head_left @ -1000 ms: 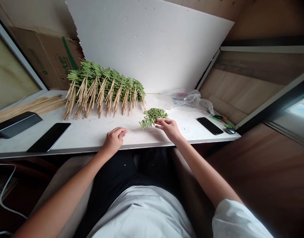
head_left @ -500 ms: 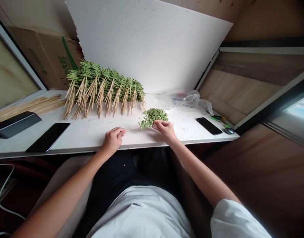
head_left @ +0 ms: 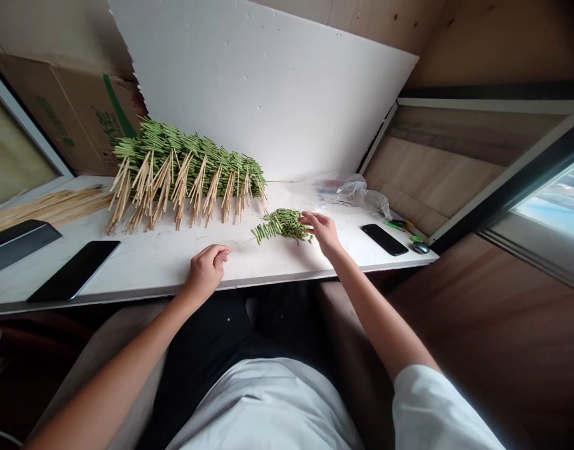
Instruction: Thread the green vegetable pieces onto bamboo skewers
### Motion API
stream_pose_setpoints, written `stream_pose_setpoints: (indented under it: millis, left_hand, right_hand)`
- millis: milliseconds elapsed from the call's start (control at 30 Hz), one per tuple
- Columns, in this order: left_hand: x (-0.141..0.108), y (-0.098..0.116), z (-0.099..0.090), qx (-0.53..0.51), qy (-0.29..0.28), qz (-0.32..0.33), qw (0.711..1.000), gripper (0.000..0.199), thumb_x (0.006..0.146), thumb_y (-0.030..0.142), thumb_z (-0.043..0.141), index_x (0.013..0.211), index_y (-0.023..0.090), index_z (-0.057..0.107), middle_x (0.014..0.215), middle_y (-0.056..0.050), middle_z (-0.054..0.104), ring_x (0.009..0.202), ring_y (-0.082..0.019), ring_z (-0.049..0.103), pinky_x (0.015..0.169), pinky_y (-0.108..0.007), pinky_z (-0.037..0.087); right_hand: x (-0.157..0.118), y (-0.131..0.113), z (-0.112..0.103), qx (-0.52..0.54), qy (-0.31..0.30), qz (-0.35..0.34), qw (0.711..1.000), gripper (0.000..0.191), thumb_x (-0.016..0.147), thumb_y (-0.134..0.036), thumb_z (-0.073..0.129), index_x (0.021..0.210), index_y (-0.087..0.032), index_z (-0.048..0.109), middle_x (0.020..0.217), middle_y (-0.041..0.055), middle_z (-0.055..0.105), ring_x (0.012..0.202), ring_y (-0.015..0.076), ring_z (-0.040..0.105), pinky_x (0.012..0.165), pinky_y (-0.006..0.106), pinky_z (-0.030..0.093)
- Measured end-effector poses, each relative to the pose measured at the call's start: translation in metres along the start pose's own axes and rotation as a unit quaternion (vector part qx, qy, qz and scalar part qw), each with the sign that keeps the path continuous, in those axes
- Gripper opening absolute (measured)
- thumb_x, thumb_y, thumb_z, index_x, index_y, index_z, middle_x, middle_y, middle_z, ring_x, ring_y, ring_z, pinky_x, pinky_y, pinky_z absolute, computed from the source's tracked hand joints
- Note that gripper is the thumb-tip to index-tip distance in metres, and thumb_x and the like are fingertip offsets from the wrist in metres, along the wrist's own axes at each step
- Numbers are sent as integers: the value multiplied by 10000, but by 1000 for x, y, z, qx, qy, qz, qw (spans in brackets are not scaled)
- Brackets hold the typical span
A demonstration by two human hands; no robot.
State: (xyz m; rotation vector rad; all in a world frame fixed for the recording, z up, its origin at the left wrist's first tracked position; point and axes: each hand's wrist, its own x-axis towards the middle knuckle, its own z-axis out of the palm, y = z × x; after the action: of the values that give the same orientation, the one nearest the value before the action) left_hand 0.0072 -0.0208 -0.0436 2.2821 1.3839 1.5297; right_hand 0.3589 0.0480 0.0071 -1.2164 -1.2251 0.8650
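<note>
My left hand [head_left: 206, 269] is closed in a pinch on the bare end of a thin bamboo skewer that points right, toward the small pile. Several short green bean pieces [head_left: 266, 232] are threaded side by side along the skewer's far part. My right hand [head_left: 322, 231] is at the right edge of a small pile of cut green beans [head_left: 287, 219], fingers apart and reaching over it. Nothing shows between those fingers, though their tips partly cover the beans.
A big stack of filled green bean skewers [head_left: 188, 156] stands behind on the white table [head_left: 155, 265]. Bare bamboo sticks [head_left: 52, 203], a phone [head_left: 75, 269] and a dark device [head_left: 22, 240] lie left. Another phone [head_left: 384, 239] and a plastic bag [head_left: 361, 187] lie right.
My right hand has let go of the bean pieces on the skewer and moved right to the pile, its fingers opening. My left hand keeps its pinch. The view has shifted slightly.
</note>
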Motion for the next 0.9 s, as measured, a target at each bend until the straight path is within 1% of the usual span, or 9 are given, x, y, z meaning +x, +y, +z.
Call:
stream_pose_setpoints:
  millis: [100, 167, 267, 367, 433, 500, 600, 733, 900]
  left_hand:
    - [-1, 0, 1, 2, -6, 5, 1000, 255, 1047, 276, 528, 938, 192, 742, 789, -44, 745, 742, -204, 712, 742, -301, 543]
    - [-1, -1, 1, 5, -6, 6, 1000, 256, 1046, 282, 528, 935, 193, 742, 791, -44, 750, 744, -204, 715, 737, -298, 543]
    - [0, 0, 1, 12, -9, 3, 1000, 264, 1044, 295, 525, 932, 197, 744, 797, -46, 759, 750, -206, 722, 741, -299, 547]
    - [0, 1, 0, 16, -14, 2, 1000, 261, 1041, 294, 529, 940, 197, 749, 802, -49, 764, 754, -208, 727, 752, -302, 554]
    - [0, 1, 0, 18, -13, 0, 1000, 257, 1039, 291, 532, 943, 198, 751, 806, -50, 768, 757, -210, 730, 757, -303, 558]
    - [0, 2, 0, 20, -11, -4, 1000, 257, 1038, 294, 534, 940, 200, 752, 810, -50, 772, 761, -212, 734, 759, -304, 561]
    - [0, 2, 0, 22, -13, -7, 1000, 257, 1036, 296, 536, 937, 201, 754, 811, -50, 773, 762, -212, 734, 757, -304, 561]
    - [0, 2, 0, 22, -16, -5, 1000, 263, 1041, 295, 537, 942, 194, 758, 813, -52, 770, 758, -209, 730, 754, -304, 554]
    - [-1, 1, 0, 19, -16, 3, 1000, 263, 1044, 289, 540, 942, 187, 760, 828, -56, 770, 758, -206, 728, 746, -300, 545]
  right_hand:
    - [38, 7, -29, -210, 34, -64, 975, 279, 941, -290, 684, 1161, -151, 786, 1067, 141, 841, 1062, 265, 780, 1046, 449, 594]
    - [57, 9, -42, -312, 7, -69, 948, 280, 945, -172, 617, 1155, -135, 798, 1057, 149, 841, 1046, 257, 778, 1046, 422, 581]
    - [77, 7, -46, -408, -59, -37, 910, 350, 931, -75, 580, 1185, -143, 811, 1101, 135, 841, 1066, 243, 770, 996, 352, 580]
    - [92, 5, -37, -450, -98, 5, 888, 259, 943, -118, 645, 1104, -161, 842, 1057, 111, 843, 1017, 245, 769, 908, 302, 577]
    - [102, 5, -28, -468, -95, 29, 878, 147, 938, -208, 727, 999, -159, 851, 992, 118, 836, 976, 266, 761, 870, 304, 569]
    - [112, 8, -19, -491, -80, 52, 866, 142, 912, -273, 790, 953, -148, 841, 961, 144, 821, 982, 290, 747, 870, 319, 561]
    - [124, 12, -9, -517, -57, 83, 850, 256, 872, -322, 842, 1040, -131, 818, 986, 174, 798, 1032, 308, 726, 903, 348, 561]
    - [134, 14, -1, -533, -42, 115, 837, 517, 776, -371, 937, 1181, -97, 769, 1027, 197, 769, 1030, 308, 713, 898, 370, 573]
    - [145, 10, 4, -547, -42, 142, 824, 686, 652, -279, 1013, 1220, -15, 732, 1032, 211, 747, 1010, 314, 720, 846, 347, 579]
